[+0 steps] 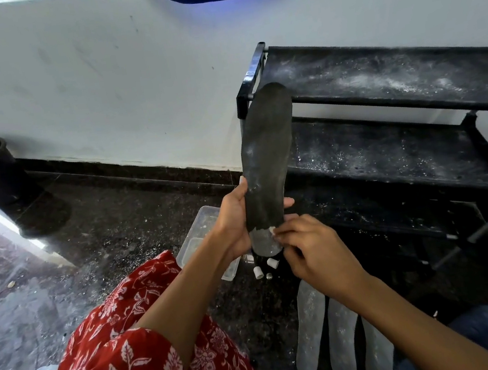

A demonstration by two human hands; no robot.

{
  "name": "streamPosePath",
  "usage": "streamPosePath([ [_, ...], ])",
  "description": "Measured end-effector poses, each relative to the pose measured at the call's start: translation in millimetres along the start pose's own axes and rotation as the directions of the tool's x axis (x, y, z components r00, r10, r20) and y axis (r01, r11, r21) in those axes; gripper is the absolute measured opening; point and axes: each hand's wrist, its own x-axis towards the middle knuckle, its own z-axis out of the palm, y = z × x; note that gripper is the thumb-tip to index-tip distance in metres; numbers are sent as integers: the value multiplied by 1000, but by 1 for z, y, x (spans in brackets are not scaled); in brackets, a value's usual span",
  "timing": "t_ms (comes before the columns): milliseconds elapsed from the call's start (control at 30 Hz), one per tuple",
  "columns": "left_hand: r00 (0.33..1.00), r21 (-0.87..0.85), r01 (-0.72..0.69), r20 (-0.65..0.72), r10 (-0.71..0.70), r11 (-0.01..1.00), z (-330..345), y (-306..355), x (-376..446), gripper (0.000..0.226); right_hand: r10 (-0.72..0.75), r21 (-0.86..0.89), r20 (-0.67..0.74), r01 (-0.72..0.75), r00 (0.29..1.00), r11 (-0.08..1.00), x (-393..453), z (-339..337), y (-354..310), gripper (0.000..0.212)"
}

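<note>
Upright insole (pixel 267 156) gripped by left hand (pixel 235 220) (lower half), right hand (pixel 313 244) pinching white piece (pixel 272 230) at its base

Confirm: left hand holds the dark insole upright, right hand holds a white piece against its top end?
Wrong end. The right hand holds the white piece against the bottom end of the insole, already whitened, not the top; the head view shows it. The left hand does hold the insole upright.
</note>
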Motion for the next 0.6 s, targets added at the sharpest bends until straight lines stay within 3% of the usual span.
streamPosePath([
  [100,1000,-31,8,17,-8,999,0,1,-1,64,7,114,-45,-2,999,993,-2,1,-2,15],
  [233,1000,15,-14,10,14,1000,-2,0,1,66,71,104,-159,-55,985,993,-1,0,1,20],
  [400,1000,-28,10,14,-9,1000,-1,-1,1,64,24,94,1,-24,1000,995,-3,0,-3,15],
  [600,1000,14,0,9,0,1000,-4,-1,4,68,90,125,-179,-68,980,990,1,1,-1,19],
])
